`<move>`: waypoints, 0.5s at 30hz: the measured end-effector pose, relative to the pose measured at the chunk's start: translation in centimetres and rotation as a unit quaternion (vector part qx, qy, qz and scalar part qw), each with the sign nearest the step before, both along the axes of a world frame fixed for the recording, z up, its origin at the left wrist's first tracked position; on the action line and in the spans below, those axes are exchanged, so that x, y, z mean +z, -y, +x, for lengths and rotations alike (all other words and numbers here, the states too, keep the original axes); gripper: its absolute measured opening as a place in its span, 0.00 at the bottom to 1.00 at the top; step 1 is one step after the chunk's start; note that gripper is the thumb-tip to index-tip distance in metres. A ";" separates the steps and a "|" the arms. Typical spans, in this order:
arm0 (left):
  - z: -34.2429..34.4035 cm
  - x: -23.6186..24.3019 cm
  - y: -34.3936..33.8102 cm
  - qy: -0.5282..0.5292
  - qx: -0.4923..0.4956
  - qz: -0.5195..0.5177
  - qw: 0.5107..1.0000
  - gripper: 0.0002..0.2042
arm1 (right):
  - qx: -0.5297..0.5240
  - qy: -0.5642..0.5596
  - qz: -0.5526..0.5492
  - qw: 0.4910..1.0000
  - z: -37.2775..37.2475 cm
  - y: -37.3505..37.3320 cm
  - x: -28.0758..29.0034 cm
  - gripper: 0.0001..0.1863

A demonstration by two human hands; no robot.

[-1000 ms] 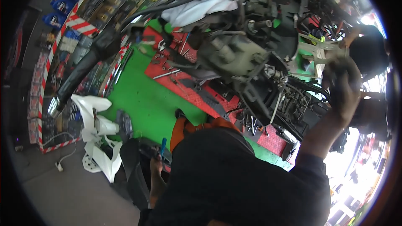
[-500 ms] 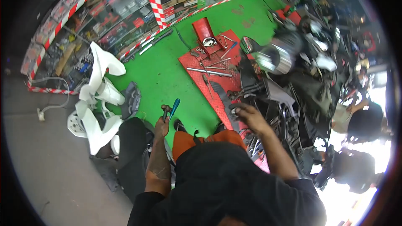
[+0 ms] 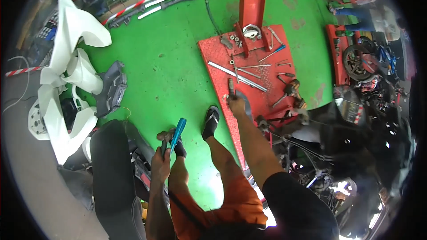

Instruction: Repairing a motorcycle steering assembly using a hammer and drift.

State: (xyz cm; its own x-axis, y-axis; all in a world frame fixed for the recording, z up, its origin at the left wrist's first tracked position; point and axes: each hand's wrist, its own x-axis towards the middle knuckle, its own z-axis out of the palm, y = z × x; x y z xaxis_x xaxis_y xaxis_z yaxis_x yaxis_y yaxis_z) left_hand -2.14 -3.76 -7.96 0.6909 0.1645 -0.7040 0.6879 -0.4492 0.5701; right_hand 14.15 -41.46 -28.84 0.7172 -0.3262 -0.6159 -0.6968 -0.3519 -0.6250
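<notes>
Standing over a green floor [image 3: 149, 75], person works bent forward, head view. Left hand [image 3: 160, 164]: fingers wrapped round two tools at once, both upright-ish. One is a blue-handled tool [image 3: 179, 134], working end hidden; the other a dark tool with a knobby brownish head [image 3: 164, 136], just beside it. Both held out in front of the left leg, clear of the floor plate.

Right hand [image 3: 237, 106]: down at the left edge of the red plate [image 3: 211, 50], fingers at the lower end of a dark-handled tool [image 3: 231, 84]. Grip not readable: fingers cover the contact, can't tell if it's grasping or only touching.

On the plate: long silver bar [image 3: 247, 81], lying diagonal, just beyond the dark-handled tool. Blue screwdriver [image 3: 279, 48] farther up and right. Yellow-and-black power drill [image 3: 292, 88] near the right edge. Red upright channel [image 3: 252, 11] at the far end, silver ring [image 3: 252, 31] at its foot, small metal parts [image 3: 235, 40] left of that.

Around: white body panels [image 3: 82, 22] and black seat [image 3: 112, 173] on the left, dark motorcycle [image 3: 356, 146] on the right, another person in jeans [image 3: 349, 13] far right.
</notes>
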 end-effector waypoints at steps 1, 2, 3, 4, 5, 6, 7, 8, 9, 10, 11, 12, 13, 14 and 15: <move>0.1 -1.0 -0.5 -0.002 0.015 -0.012 1.000 0.20 | -0.003 -0.010 -0.020 1.000 2.5 0.0 -3.3 0.10; 0.2 -2.2 -0.7 0.006 0.034 -0.022 0.999 0.20 | 0.010 0.042 -0.011 0.999 5.2 0.0 -6.2 0.09; 0.2 -3.2 -1.0 0.006 0.034 -0.008 0.999 0.20 | 0.005 0.041 -0.036 0.998 7.6 -0.2 -8.6 0.09; 0.3 -4.3 -1.1 0.016 0.038 0.003 0.999 0.20 | 0.030 0.057 -0.013 0.998 9.9 0.5 -10.1 0.10; 0.2 -5.1 -1.2 -0.017 0.036 0.030 0.999 0.20 | -0.013 0.060 -0.002 0.998 12.3 0.3 -11.7 0.12; 0.1 -5.9 -1.2 -0.016 0.043 0.035 0.998 0.20 | 0.006 0.091 -0.063 0.994 14.4 0.2 -12.8 0.15; -0.1 -6.6 -1.1 -0.010 0.052 0.038 0.998 0.20 | 0.000 0.112 -0.069 0.991 16.2 0.2 -13.6 0.16; -0.3 -7.1 -1.0 0.000 0.060 0.036 0.998 0.20 | -0.022 0.146 -0.037 0.988 17.4 0.0 -14.2 0.17; -0.5 -7.5 -0.9 -0.035 0.074 0.029 0.996 0.19 | -0.057 0.164 -0.033 0.984 18.5 0.0 -14.6 0.18; -0.7 -7.7 -0.8 -0.043 0.079 0.023 0.996 0.19 | -0.085 0.171 -0.031 0.981 18.9 0.0 -14.7 0.20; -1.0 -7.7 -0.6 -0.051 0.084 0.016 0.995 0.19 | -0.093 0.168 -0.049 0.980 18.7 0.0 -14.5 0.21; -1.2 -7.5 -0.5 -0.057 0.091 0.012 0.994 0.19 | -0.093 0.154 -0.067 0.981 17.9 -0.1 -14.1 0.23; -1.3 -7.1 -0.4 -0.060 0.075 0.015 0.995 0.19 | -0.093 0.142 -0.086 0.982 16.9 0.1 -13.2 0.25; -1.4 -6.5 -0.1 -0.058 0.061 0.021 0.996 0.19 | -0.077 0.087 -0.123 0.986 15.0 -0.3 -12.0 0.28; -1.3 -5.8 0.1 -0.054 0.049 0.028 0.997 0.19 | 0.003 0.162 -0.059 0.985 12.1 -0.8 -10.3 0.29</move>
State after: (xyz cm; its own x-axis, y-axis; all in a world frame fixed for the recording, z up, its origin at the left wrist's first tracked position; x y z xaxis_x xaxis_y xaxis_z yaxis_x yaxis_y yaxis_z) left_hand -3.42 -3.82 -13.73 0.5897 0.2679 -0.7619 0.7864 -0.4055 0.4660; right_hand 26.22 -40.68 -39.15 0.8721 -0.3774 -0.3115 -0.4646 -0.4390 -0.7690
